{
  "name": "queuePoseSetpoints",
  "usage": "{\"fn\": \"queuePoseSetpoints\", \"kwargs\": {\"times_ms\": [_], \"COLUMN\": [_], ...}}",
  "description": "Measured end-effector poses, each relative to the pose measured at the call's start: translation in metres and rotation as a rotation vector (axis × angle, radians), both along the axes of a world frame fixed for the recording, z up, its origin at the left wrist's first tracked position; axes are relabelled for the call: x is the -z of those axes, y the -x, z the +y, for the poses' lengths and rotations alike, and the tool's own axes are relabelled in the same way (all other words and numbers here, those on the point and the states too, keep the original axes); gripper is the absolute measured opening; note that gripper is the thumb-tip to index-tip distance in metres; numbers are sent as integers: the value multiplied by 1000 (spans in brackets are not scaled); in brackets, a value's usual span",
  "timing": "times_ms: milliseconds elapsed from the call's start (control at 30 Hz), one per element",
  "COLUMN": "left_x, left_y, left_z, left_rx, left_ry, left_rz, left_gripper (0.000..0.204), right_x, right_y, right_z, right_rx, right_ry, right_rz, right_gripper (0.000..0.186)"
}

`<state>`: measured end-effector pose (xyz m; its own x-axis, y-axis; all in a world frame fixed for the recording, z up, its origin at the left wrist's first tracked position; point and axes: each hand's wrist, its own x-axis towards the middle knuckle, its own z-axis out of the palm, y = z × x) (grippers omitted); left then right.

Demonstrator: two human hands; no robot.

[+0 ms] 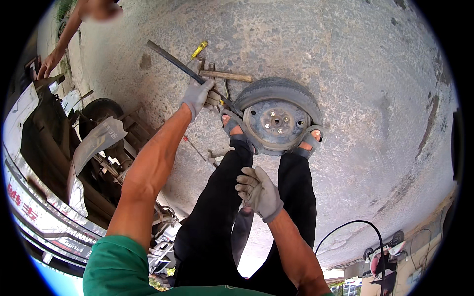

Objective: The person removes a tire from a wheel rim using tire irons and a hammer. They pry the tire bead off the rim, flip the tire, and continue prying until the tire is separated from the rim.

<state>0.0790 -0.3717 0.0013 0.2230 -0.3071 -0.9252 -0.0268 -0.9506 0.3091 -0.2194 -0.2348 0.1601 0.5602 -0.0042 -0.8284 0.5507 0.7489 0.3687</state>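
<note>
My left hand [199,98], in a grey work glove, is closed around a long dark metal pry bar [173,60]. The bar slants down to the right, its lower end at the left edge of a wheel. This wheel lies flat on the ground, a black tyre [281,88] with a dark steel rim [269,129]. Along the far side, the tyre sits unevenly around the rim. My sandalled feet rest against the wheel's near left and right sides. Above my legs hovers my right hand [261,193], also gloved, fingers loosely bent, with nothing visible in it.
A wooden-handled hammer [227,75] and a yellow-handled screwdriver [198,50] lie beyond the bar. A thin red-handled tool [194,147] is left of my legs. A partly dismantled vehicle [59,133] stands at left, another person's hand [49,64] on it. A black hose [353,223] curves at lower right.
</note>
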Motion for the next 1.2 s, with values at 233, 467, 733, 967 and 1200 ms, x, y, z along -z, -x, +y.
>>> {"fn": "queuePoseSetpoints", "kwargs": {"times_ms": [233, 467, 733, 967, 1200], "left_x": [-81, -68, -165, -118, -84], "left_y": [20, -28, 50, 117, 106], "left_z": [82, 8, -10, 66, 114], "left_rx": [83, -62, 535, 1249, -61], "left_ry": [104, 84, 433, 529, -400], "left_rz": [123, -130, 372, 551, 879], "left_gripper": [28, 48, 27, 30, 37], "right_x": [3, 13, 40, 128, 179], "right_y": [20, 24, 10, 20, 18], "right_z": [-47, -33, -37, -38, 11], "right_rx": [-251, -296, -177, -78, 91], "right_ry": [242, 155, 160, 58, 78], "right_rz": [192, 166, 155, 303, 270], "right_gripper": [42, 42, 56, 44, 37]}}
